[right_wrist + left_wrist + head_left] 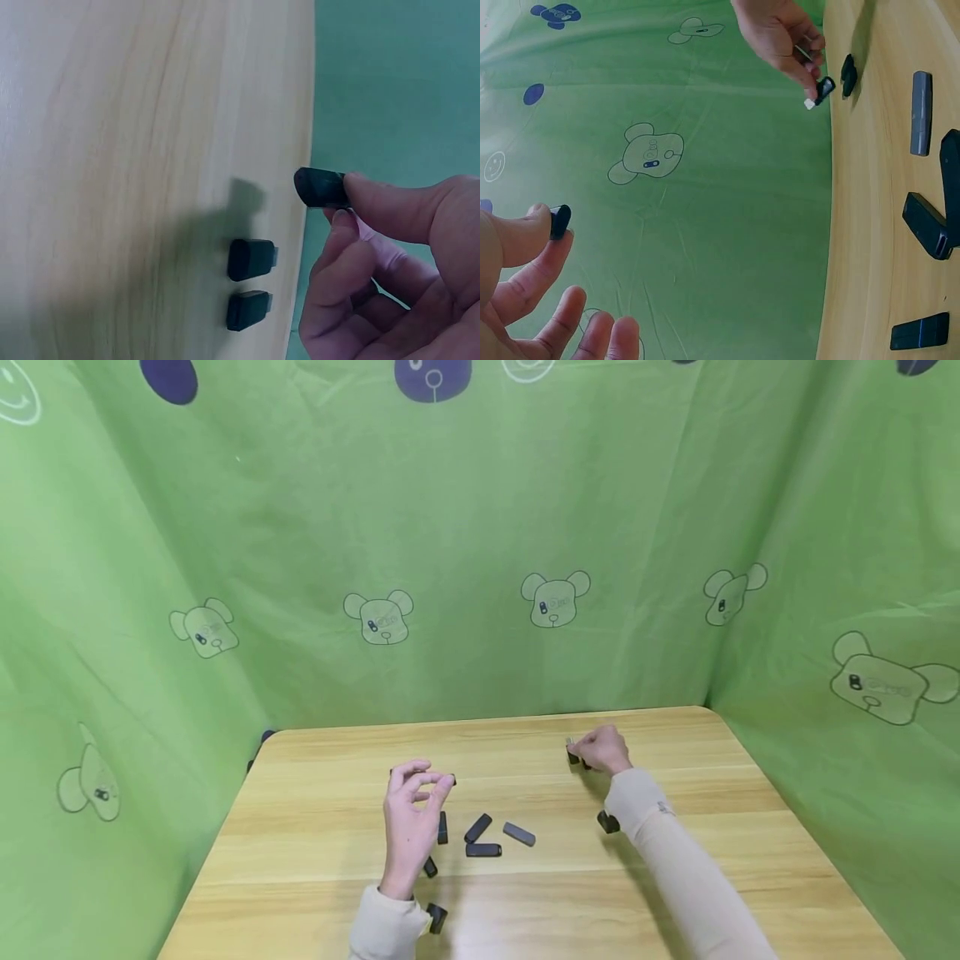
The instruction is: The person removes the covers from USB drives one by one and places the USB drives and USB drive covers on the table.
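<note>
Between thumb and fingers, my right hand (602,749) pinches a black USB flash drive (321,187) above the table's far right part. Its pale metal plug shows in the left wrist view. Two more black flash drives, one nearer the table's far edge (251,259) and another beside it (248,309), lie close below that hand with their plugs bare. My left hand (411,827) is raised over the left middle of the table. Its thumb and index finger pinch a small black piece (561,223), partly covered by the thumb; its kind is unclear. The other left fingers are spread.
On the wooden table (675,877) lie a grey stick (519,834) and several black ones, including a slanted stick (477,828), a level one (483,850) and an upright-looking one (442,828). A green curtain (465,668) closes off the back and sides.
</note>
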Demonstrator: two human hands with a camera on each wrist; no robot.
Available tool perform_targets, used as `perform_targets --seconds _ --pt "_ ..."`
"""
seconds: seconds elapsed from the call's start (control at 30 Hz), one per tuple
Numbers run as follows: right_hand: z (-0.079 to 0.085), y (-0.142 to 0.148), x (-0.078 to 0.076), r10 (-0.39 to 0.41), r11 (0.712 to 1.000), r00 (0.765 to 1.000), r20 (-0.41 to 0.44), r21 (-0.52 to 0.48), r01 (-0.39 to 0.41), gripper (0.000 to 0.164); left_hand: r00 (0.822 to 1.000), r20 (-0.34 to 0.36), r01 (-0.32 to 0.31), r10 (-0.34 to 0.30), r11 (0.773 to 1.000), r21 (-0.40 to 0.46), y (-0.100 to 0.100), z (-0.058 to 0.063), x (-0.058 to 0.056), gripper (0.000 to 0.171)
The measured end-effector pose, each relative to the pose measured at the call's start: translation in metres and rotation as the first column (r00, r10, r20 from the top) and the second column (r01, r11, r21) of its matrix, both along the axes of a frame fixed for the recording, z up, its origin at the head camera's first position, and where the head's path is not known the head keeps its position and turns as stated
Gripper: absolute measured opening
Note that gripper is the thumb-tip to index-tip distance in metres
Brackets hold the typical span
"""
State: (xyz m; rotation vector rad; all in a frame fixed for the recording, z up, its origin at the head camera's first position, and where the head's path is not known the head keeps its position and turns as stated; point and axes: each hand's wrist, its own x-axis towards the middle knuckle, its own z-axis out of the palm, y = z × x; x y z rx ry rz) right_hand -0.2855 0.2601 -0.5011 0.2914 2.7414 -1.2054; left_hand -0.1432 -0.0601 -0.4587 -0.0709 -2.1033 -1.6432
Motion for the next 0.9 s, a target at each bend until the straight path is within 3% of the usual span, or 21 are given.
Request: perform_targets --seconds 0.33,0.53,0.9 --pt "-0.016 -0.005 -0.010 -0.023 0.998 0.997 0.068 0.063 0.019 0.025 1.000 0.008 0.012 -0.012 1.000 -0.011 -0.001 -0.005 0.002 0.013" --pt "-0.027 -0.007 -0.016 -0.018 0.994 0.998 0.059 0.113 0.012 0.026 1.000 0.001 0.002 -0.002 1.000 -0.007 -0.002 -0.006 0.002 0.013" --pt "-0.032 -0.011 -0.015 -0.047 0.986 0.998 0.032 0.164 0.041 0.043 1.000 0.014 -0.006 0.006 1.000 -0.004 -0.004 -0.005 0.003 0.015"
